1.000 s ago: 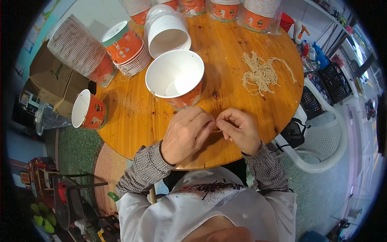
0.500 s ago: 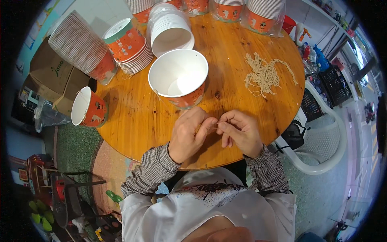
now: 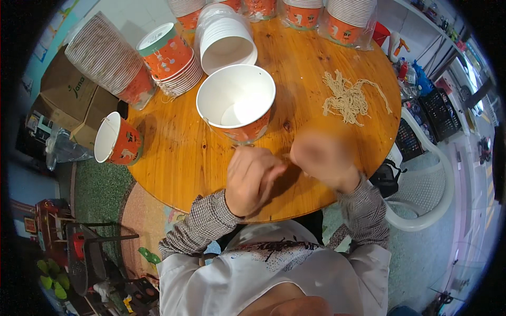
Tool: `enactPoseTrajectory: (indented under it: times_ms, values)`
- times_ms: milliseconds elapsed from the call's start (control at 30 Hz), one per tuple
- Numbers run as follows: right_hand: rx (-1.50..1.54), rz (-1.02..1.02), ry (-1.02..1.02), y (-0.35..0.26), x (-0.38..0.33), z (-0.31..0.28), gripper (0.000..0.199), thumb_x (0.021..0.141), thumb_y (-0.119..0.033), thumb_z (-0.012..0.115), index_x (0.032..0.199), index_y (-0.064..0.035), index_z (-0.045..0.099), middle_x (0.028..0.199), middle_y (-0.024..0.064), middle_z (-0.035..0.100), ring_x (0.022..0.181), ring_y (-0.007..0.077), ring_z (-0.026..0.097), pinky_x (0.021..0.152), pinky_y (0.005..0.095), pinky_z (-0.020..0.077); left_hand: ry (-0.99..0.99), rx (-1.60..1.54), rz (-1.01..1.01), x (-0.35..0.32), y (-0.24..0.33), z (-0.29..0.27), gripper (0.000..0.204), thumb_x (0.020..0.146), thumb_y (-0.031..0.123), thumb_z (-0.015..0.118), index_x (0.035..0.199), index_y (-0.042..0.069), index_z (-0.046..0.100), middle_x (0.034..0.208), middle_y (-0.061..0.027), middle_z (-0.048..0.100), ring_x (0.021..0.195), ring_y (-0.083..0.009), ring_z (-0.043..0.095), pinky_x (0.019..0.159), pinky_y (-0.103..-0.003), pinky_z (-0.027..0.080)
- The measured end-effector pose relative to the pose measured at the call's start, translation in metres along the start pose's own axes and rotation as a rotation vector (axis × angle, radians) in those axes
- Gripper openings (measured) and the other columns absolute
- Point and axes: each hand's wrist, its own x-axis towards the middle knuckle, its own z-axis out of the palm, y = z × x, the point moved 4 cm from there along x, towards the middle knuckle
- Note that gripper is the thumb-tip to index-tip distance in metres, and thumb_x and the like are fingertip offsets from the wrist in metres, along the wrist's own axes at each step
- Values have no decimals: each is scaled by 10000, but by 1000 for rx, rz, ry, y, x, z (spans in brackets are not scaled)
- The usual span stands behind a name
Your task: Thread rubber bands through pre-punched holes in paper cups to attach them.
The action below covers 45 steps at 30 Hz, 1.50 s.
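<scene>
Seated at a round wooden table [image 3: 174, 158], a person brought both hands together just short of a large orange-and-white paper cup [image 3: 237, 105], which stood upright and empty directly beyond the fingertips. The left hand [image 3: 253, 179] was curled, fingers drawn in toward the thumb as if pinching something thin; whether a strand lay between them could not be told. The right hand [image 3: 324, 160] was blurred with movement, so its grip could not be told either, though it sat close beside the left, the two nearly touching. A loose heap of pale string pieces [image 3: 350, 97] lay on the wood beyond and to the outside of the right hand, well apart from it. Stacks of matching cups [image 3: 171, 58] stood farther off past the left hand, and a single cup [image 3: 117, 139] sat at the table's edge, out to the left of that hand, part of it hanging over the rim. The risks looked small but real: a quick sweep of either wrist could tip the light, empty cup just ahead, and a bump to the table could send the cup at the edge onto the floor.
</scene>
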Motion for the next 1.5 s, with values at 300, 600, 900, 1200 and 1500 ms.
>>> enactPoseTrajectory:
  times_ms: [300,600,900,1200,1500]
  values:
    - [286,-608,455,-70,125,-128,165,951,-156,578,1021,-7,578,740,38,588,667,135,609,588,246,513,-90,217,83,38,-6,38,398,752,29,646,1142,-11,584,1159,-186,576,1035,-356,574,826,-402,483]
    - [424,-391,546,16,119,-105,160,941,-142,586,997,7,574,838,74,622,741,170,658,642,276,560,-200,454,-67,13,-49,-26,331,722,-29,604,1050,17,615,921,-92,623,895,-257,594,881,-410,426]
    - [406,-367,583,54,59,-39,150,966,-115,540,997,32,550,976,137,662,880,177,654,765,291,556,-321,385,-192,7,-31,-53,459,774,145,714,1192,14,578,1034,-143,624,992,-296,583,986,-464,371]
    - [546,-245,529,65,40,26,124,970,-85,532,1003,29,569,1007,105,653,939,143,641,809,273,548,-297,415,-255,28,-35,-2,255,822,122,686,1034,0,615,745,-132,631,679,-281,611,691,-372,450]
    - [498,-306,483,60,41,42,106,979,-76,510,1015,17,546,1110,111,606,1001,138,592,892,303,515,-103,229,-352,12,-33,-21,148,781,-8,664,927,-5,641,754,-112,619,639,-258,565,615,-352,450]
